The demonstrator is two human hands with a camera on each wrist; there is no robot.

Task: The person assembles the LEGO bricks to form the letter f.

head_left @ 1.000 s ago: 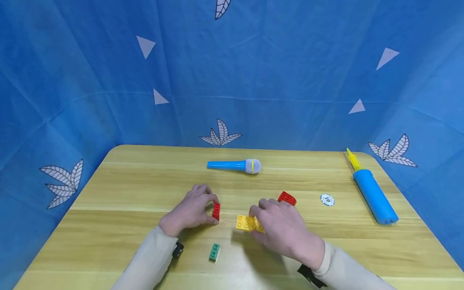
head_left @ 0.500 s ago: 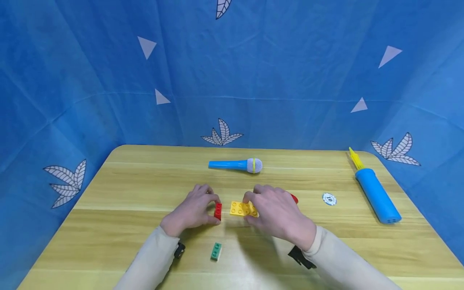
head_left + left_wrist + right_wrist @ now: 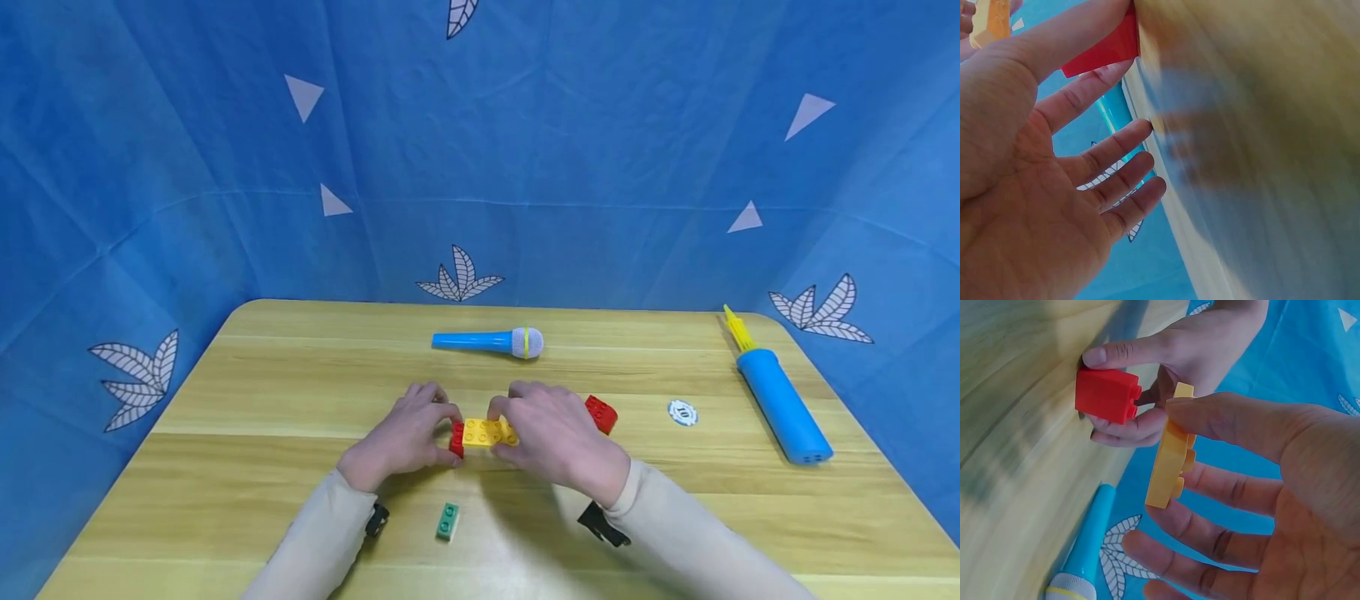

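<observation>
My left hand (image 3: 405, 440) pinches a red toy building brick (image 3: 457, 438) between thumb and forefinger. The brick sits on the wooden table, studs up, as the right wrist view confirms; the left hand's other fingers are spread. My right hand (image 3: 561, 435) grips a flat yellow building brick (image 3: 482, 432) by its right end, thumb on the near side. In the right wrist view the yellow brick (image 3: 1168, 464) is held off the table, higher than the red brick (image 3: 1105, 395) and apart from it. From the head view its left end meets the red brick's right edge.
A green two-stud brick (image 3: 447, 522) lies nearer the front. Another red brick (image 3: 602, 414) with a rounded end is just beyond the right hand. Behind lies a blue toy microphone (image 3: 480, 342). To the right are a poker chip (image 3: 682, 412) and a blue hand pump (image 3: 783, 406).
My right hand has carried the yellow brick leftward and slightly away from me, up to the red brick. The left hand has stayed almost still. The rounded red brick shows again.
</observation>
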